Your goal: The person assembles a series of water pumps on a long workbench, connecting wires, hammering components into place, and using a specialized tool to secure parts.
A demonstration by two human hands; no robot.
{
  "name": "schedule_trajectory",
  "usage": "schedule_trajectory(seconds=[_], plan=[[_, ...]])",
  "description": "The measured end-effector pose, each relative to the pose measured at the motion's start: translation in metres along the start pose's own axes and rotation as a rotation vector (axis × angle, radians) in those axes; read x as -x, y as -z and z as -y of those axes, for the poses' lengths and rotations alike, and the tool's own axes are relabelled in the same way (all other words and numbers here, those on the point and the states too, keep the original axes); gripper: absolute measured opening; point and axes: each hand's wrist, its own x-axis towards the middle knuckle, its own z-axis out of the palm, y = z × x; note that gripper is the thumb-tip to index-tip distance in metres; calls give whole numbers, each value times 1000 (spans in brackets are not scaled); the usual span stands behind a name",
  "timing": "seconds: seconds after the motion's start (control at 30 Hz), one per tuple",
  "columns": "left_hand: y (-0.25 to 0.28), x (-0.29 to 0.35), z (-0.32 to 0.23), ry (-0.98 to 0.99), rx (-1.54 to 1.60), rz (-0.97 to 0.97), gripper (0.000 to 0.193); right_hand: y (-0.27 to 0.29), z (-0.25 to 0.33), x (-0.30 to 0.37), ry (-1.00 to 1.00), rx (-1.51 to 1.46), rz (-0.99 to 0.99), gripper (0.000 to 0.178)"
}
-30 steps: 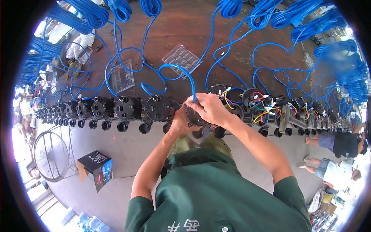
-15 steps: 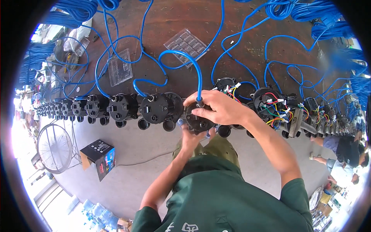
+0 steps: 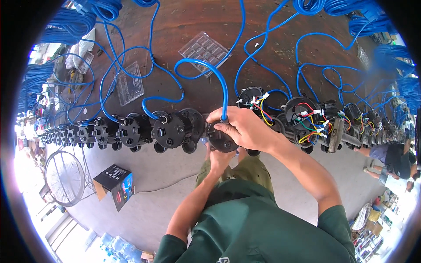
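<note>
My right hand (image 3: 245,127) is closed on a round black cover (image 3: 222,138), thumb on its face and fingers around its far side. A thick blue cable (image 3: 223,90) rises out of the cover beside my thumb and loops back over the table. Below the cover, my left hand (image 3: 219,160) reaches up against its near underside; the cover hides most of its fingers. Just left stands a black pump-like unit (image 3: 171,131) with its cover on. To the right, an open black housing (image 3: 302,116) shows coloured wires with white connectors.
More covered units (image 3: 105,130) line the table edge leftward. A metal bar (image 3: 336,136) lies among open housings at right. Clear plastic trays (image 3: 204,50) and blue cable coils (image 3: 103,8) lie on the table (image 3: 175,26). A fan (image 3: 65,178) and a box (image 3: 115,179) stand on the floor.
The view has shifted a little, so the table things sit slightly further left. My left hand has moved up closer beneath the cover. My right hand keeps its hold.
</note>
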Motion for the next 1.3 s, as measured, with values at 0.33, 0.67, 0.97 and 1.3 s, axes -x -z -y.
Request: schedule_trajectory(seconds=[0.33,0.67,0.97,1.3], plan=[[47,9,-15,163,-12,294,71,3,3,-4,96,239,83,21],[55,-8,-194,14,447,278,85,20,23,3,52,454,30,40],[43,-16,-165,-340,252,178,80,199,-4,245,-492,853,-791,45],[34,-34,-151,-723,39,-71,76,206,-5,287,-814,1357,-212,32]])
